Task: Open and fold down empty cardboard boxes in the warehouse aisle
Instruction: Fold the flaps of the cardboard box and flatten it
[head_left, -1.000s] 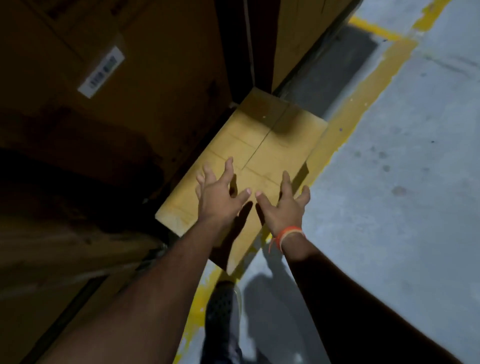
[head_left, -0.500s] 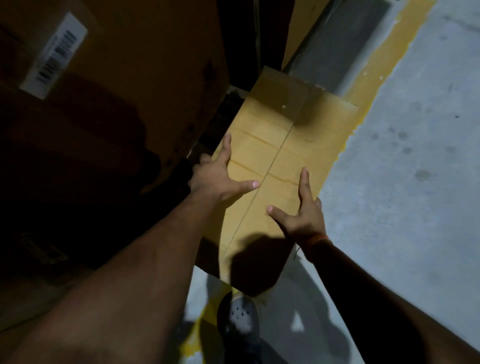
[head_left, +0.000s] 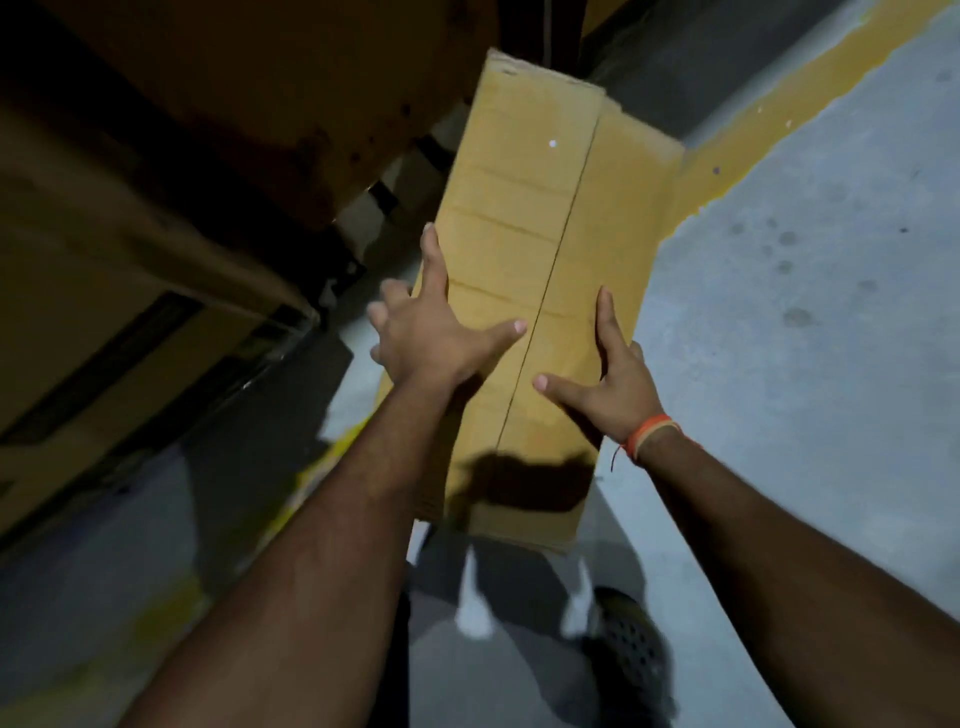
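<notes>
- Large brown cardboard cartons (head_left: 218, 130), dim and shadowed, fill the upper left of the frame.
- The left hand (head_left: 431, 332) grips the left edge of a long flattened tan cardboard box (head_left: 524, 218) at centre frame: thumb and forefinger spread over its face, remaining fingers curled round the edge.
- The right hand (head_left: 608, 384), an orange thread bracelet (head_left: 649, 436) at its wrist, holds the box's right edge likewise.
- Grey concrete floor (head_left: 810, 322) with a yellow painted stripe (head_left: 769, 114) occupies the right.
</notes>
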